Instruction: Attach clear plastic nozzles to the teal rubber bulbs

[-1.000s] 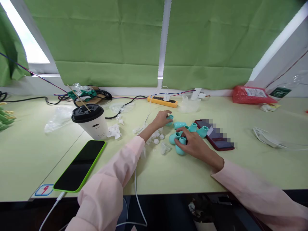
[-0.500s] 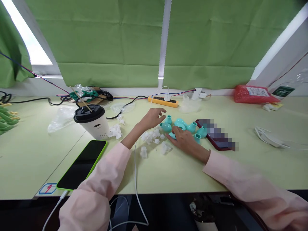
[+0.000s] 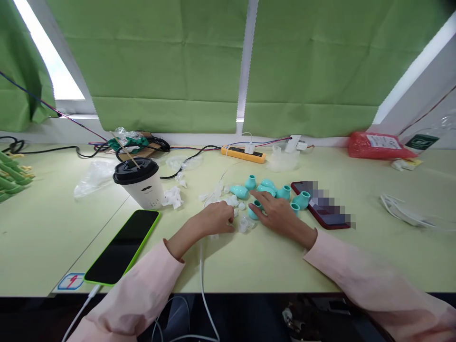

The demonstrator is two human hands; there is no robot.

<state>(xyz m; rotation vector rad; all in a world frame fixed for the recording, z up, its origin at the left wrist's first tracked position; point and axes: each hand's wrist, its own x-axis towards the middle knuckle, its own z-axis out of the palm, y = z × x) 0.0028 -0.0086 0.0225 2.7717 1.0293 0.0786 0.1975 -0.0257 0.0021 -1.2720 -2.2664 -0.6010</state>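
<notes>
Several small turquoise vases lie or stand in a cluster at the middle of the table. My right hand (image 3: 277,213) has thumb and forefinger around one upright turquoise vase (image 3: 253,212) at the cluster's near left. Just left of it, my left hand (image 3: 215,218) is low over the table with its fingers curled; what is in them, if anything, is hidden. A heap of small translucent white plastic pieces (image 3: 231,200) lies beyond that hand. Between the two hands sits a clear plastic piece (image 3: 245,223). Another turquoise vase (image 3: 239,192) lies on its side.
A lidded paper cup (image 3: 144,187) and a green-cased phone (image 3: 123,247) are at left. A red-cased phone (image 3: 329,219) lies right of the vases. Behind are an orange power strip (image 3: 243,154) and a red package (image 3: 377,147). A white cable (image 3: 202,270) runs over the front edge.
My left hand has come back from the vases toward me and its fingers have curled. The vase at my right hand, previously tilted under the fingers, now stands upright.
</notes>
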